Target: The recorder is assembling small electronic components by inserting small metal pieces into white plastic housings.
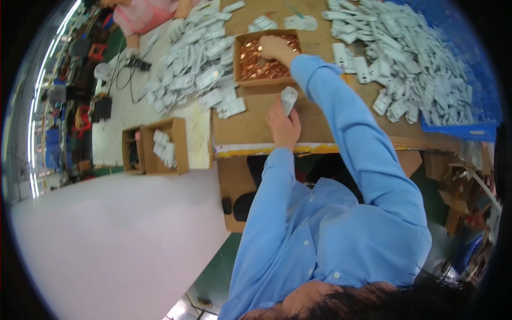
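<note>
The left arm (269,192) reaches forward, its blue sleeve ending near the wrist. The left hand (283,127) is close to the body, its grip curled closed. The right arm (360,144), also in a blue sleeve, stretches farther forward and slants leftward. The right hand (274,47) bends downward, back up, its fingertips hidden from view.

A rectangular brown cardboard box (266,82) holds small coppery metal bits (256,69); oblong white plastic casings (184,66) lie at its nine and three o'clock, the latter partly in a rectangular blue plastic crate (464,132).
</note>
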Demonstrator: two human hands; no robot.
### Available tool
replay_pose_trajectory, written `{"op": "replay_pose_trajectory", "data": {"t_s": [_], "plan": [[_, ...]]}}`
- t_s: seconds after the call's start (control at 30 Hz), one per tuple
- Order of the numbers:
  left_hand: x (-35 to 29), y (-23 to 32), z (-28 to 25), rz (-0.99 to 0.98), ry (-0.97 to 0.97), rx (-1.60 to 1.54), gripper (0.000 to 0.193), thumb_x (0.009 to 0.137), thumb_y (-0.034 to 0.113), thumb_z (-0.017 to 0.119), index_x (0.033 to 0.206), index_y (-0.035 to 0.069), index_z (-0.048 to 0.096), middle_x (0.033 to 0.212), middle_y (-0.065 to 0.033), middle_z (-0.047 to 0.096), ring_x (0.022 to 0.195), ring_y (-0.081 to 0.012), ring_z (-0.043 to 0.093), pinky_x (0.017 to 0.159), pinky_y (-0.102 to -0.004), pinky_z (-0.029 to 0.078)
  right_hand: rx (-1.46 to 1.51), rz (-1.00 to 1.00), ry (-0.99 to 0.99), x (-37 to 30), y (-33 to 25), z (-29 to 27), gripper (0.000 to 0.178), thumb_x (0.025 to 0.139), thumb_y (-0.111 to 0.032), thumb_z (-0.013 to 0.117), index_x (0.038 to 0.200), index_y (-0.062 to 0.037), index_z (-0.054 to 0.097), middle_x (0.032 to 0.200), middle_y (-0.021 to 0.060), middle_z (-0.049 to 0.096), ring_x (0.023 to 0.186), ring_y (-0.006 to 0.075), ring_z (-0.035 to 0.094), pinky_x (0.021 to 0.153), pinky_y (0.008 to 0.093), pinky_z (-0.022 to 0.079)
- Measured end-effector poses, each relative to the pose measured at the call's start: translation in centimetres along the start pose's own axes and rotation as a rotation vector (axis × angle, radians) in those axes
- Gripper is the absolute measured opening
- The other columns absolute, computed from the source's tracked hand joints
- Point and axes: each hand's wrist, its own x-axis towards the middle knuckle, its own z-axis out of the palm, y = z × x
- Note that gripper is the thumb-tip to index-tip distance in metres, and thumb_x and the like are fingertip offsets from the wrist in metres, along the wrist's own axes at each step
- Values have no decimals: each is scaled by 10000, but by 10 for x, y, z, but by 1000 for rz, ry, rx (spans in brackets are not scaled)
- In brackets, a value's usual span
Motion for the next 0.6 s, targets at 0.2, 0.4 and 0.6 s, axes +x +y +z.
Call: {"op": "replay_pose_trajectory", "data": {"t_s": [0.2, 0.4, 0.6], "plan": [[-7, -14, -3, -59, -59, 83, 576, 902, 309, 560, 1342, -31, 409, 1202, -263, 498, 1107, -438, 460, 954, -540, 341, 140, 102, 36, -13, -30, 1, 269, 780, -139, 620, 1011, -43, 717, 1089, 189, 680, 1040, 323, 660, 838, 437, 546], [-2, -4, -2, -23, -77, 37, 555, 928, 294, 536, 1357, -29, 393, 1250, -258, 488, 1155, -438, 442, 981, -523, 325, 165, 176, 177, 3, -21, 15, 297, 750, -215, 674, 1009, -75, 710, 1088, 141, 674, 1037, 290, 653, 826, 440, 538], [-3, -5, -4, -7, -145, 26, 595, 881, 227, 607, 1367, -24, 373, 1320, -237, 447, 1233, -419, 395, 1043, -512, 283, 84, 212, 200, 2, -31, 21, 261, 756, -187, 661, 989, -104, 744, 1003, 53, 720, 931, 242, 695, 623, 408, 553]]}}
